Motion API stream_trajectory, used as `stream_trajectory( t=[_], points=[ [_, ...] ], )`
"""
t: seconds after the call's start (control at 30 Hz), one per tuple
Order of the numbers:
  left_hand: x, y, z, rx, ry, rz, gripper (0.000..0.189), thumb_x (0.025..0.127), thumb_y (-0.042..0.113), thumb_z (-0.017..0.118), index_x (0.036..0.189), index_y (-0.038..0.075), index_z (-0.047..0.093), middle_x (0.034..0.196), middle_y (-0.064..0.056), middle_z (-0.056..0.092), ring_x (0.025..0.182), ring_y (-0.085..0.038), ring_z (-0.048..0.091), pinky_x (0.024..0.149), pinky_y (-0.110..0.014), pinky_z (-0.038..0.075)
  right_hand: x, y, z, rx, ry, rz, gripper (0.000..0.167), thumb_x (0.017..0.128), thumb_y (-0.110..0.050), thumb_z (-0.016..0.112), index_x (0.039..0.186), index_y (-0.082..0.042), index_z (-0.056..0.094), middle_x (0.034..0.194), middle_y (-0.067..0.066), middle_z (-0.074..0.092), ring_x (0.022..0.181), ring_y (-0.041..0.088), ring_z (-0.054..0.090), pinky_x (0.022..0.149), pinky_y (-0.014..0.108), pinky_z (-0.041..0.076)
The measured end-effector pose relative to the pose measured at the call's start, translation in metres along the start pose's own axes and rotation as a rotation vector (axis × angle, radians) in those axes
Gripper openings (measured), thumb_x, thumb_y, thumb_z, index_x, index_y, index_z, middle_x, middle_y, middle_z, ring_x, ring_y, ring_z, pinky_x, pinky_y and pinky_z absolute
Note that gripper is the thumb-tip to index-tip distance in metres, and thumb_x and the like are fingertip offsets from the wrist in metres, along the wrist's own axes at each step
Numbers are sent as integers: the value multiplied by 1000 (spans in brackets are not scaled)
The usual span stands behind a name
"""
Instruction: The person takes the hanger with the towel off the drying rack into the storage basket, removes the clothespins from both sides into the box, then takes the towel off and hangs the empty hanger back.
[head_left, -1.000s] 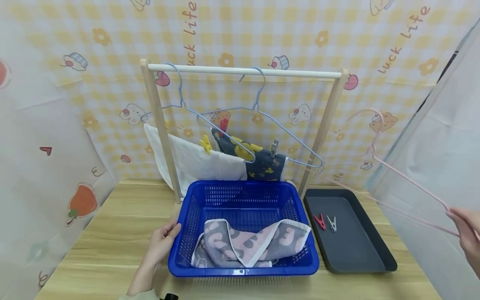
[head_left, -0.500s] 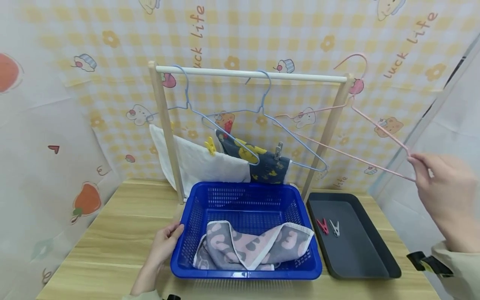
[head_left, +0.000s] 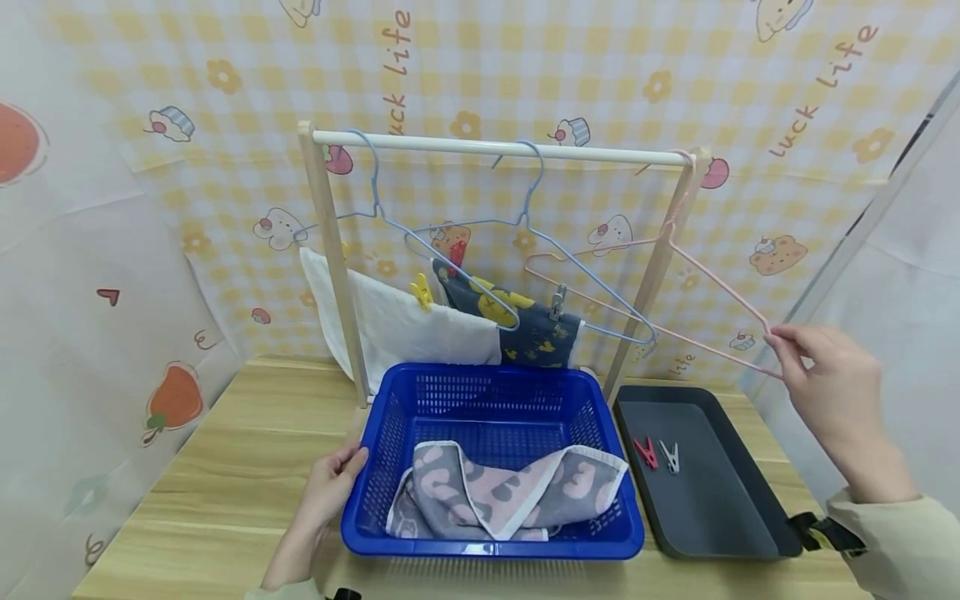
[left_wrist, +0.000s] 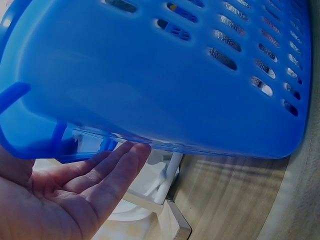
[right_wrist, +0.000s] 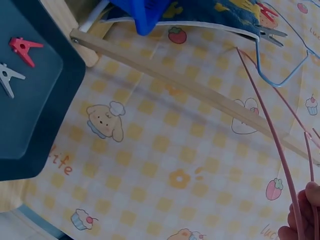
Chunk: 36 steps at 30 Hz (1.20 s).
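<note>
Checked cloth (head_left: 495, 62) backs rack (head_left: 450, 144) — right hand (head_left: 836, 387) pinches pink hanger (head_left: 720, 282), relaxed left (head_left: 330, 485) touches basket (head_left: 491, 549).

Here's the bare left hand (head_left: 327, 486), low on the person's left, its forearm (head_left: 290, 552) slanting up and inward from a pale beige cloth sleeve (head_left: 288, 592) at the bottom edge. From the left wrist camera the palm shows, and what fingers (left_wrist: 100, 175) we see run long and nearly straight, close together! Well across to the bare right hand (head_left: 832, 375), higher in the head view: thumb and index finger together in a neat pinch, wrist (head_left: 877, 473) lower than the fingertips, right arm angling inward out of its own pale beige cuff (head_left: 900, 533).
</note>
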<state>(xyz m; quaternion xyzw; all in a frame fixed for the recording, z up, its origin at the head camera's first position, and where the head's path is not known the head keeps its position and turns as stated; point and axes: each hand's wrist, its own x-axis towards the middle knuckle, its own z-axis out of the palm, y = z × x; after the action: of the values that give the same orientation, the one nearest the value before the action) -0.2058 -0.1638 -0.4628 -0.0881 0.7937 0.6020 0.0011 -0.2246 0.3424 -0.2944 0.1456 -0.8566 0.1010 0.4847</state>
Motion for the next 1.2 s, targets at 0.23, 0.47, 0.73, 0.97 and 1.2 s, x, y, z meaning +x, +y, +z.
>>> stream_trajectory(
  t=[0.23, 0.47, 0.73, 0.97, 1.2],
  points=[
    [0, -1, 0, -13, 4, 5, 38, 98, 10, 46, 125, -18, 46, 102, -22, 62, 79, -11, 58, 65, -19, 51, 4, -4, 1, 34, 27, 33, 28, 73, 9, 73, 100, 8, 66, 86, 26, 64, 78, 40, 57, 71, 26, 42],
    [0, -2, 1, -5, 19, 39, 37, 98, 7, 48, 122, -19, 47, 100, -23, 63, 78, -12, 59, 64, -19, 51, 23, -31, 14, 83, 54, 13, 24, 77, 10, 67, 101, 6, 66, 91, 26, 64, 86, 43, 56, 73, 53, 42],
    [0, -2, 2, -16, 37, 45, 34, 97, 7, 49, 120, -18, 51, 99, -24, 63, 77, -11, 59, 64, -18, 50, 54, -77, 48, 195, -63, -52, 27, 77, 5, 71, 104, 7, 65, 99, 25, 65, 92, 41, 58, 80, 54, 48],
    [-2, -3, 7, -48, 57, 50, 29, 95, 4, 51, 115, -17, 55, 88, -19, 65, 70, -12, 58, 60, -20, 50, 79, -91, 93, 246, -293, 36, 22, 88, -5, 64, 106, 8, 65, 97, 26, 66, 79, 38, 63, 69, 51, 51],
    [-3, -4, 6, -32, 80, 56, 31, 96, 6, 51, 116, -17, 54, 94, -21, 65, 74, -12, 59, 64, -19, 50, 85, -100, 114, 380, -200, 80, 10, 87, -1, 64, 89, 9, 68, 78, 22, 67, 64, 30, 63, 55, 29, 51]
  ],
)
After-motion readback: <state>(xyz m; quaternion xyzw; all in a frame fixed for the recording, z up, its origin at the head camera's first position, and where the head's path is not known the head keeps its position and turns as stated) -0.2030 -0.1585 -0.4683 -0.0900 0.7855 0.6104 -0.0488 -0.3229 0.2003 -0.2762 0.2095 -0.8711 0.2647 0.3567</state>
